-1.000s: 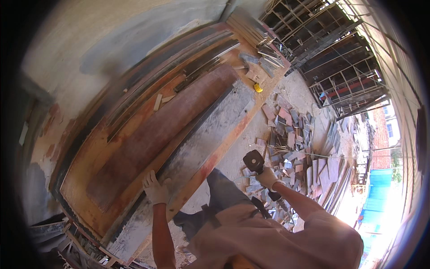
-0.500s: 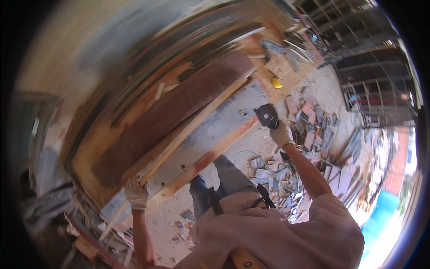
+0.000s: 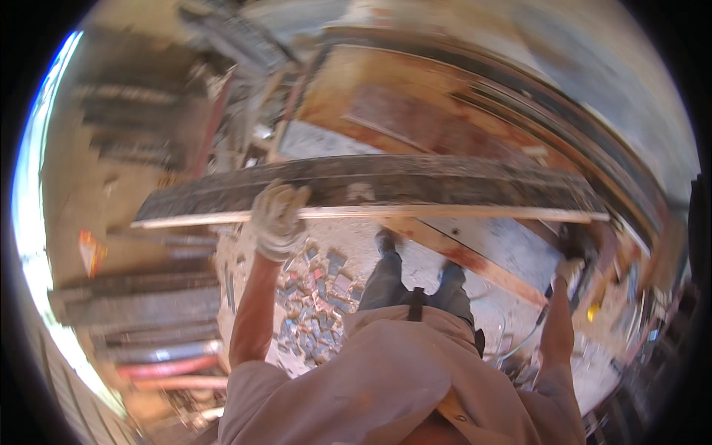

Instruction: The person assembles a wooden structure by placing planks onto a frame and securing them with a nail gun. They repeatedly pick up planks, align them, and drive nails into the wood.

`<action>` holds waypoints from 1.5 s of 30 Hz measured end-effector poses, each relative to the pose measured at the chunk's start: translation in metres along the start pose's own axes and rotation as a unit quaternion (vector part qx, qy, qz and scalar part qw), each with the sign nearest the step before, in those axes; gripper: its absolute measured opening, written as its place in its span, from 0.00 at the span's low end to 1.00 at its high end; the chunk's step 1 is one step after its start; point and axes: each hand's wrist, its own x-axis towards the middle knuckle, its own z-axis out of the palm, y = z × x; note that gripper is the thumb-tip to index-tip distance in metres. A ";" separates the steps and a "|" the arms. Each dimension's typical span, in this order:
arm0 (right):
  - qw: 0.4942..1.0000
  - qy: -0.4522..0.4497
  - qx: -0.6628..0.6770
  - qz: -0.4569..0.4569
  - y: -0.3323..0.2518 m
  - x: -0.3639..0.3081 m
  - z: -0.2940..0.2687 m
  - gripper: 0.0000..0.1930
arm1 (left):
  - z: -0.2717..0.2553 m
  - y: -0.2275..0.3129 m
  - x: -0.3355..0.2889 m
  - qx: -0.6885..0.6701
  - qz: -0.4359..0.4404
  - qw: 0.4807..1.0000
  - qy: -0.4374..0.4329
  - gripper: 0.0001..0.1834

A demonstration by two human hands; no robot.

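Observation:
A long plywood board (image 3: 430, 178), dark and worn on its face with a pale cut edge, spans the view in front of me. My left hand (image 3: 279, 220), in a white work glove, is closed around its near edge, left of the middle. Far to the right, my gloved right hand (image 3: 567, 276) grips a black circular saw (image 3: 577, 241), blurred by motion. The saw is close to the board's right end; whether they touch I cannot tell. Below the board lies a grey panel (image 3: 497, 241) with a wooden edge strip.
Behind the board, a reddish-brown plank (image 3: 430, 122) lies on a large wooden sheet (image 3: 386, 70). Small wood offcuts (image 3: 319, 297) cover the floor by my feet. Stacked planks (image 3: 156, 304) stand at the left. A green cord (image 3: 515, 348) runs near my right arm, and a yellow object (image 3: 593, 311) lies beyond it.
My view has swung round to the left. My left hand now holds the dark board up off the work surface. The saw has stayed in my right hand.

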 end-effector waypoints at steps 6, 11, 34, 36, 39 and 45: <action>0.892 -0.119 0.435 0.024 -0.069 -0.045 -0.016 0.32 | -0.002 0.001 -0.057 0.019 -0.050 0.996 0.068 0.25; 0.640 -0.334 0.687 -0.080 -0.231 -0.166 -0.036 0.31 | -0.019 -0.015 -0.090 0.001 -0.056 0.994 0.096 0.29; 0.448 -0.198 0.743 -0.456 -0.806 -0.395 -0.306 0.34 | 0.074 -0.466 -0.065 -0.249 -0.252 0.926 0.132 0.22; 0.538 0.012 0.728 -0.425 -0.873 -0.408 -0.320 0.24 | 0.096 -0.524 -0.051 -0.251 -0.277 0.923 0.088 0.21; 0.715 0.270 0.492 -0.416 -0.922 -0.391 -0.345 0.13 | 0.131 -0.609 -0.021 -0.233 -0.264 0.933 0.070 0.22; 0.719 0.136 0.538 -0.418 -1.140 -0.462 -0.331 0.14 | 0.253 -0.775 0.028 -0.221 -0.277 0.927 -0.124 0.25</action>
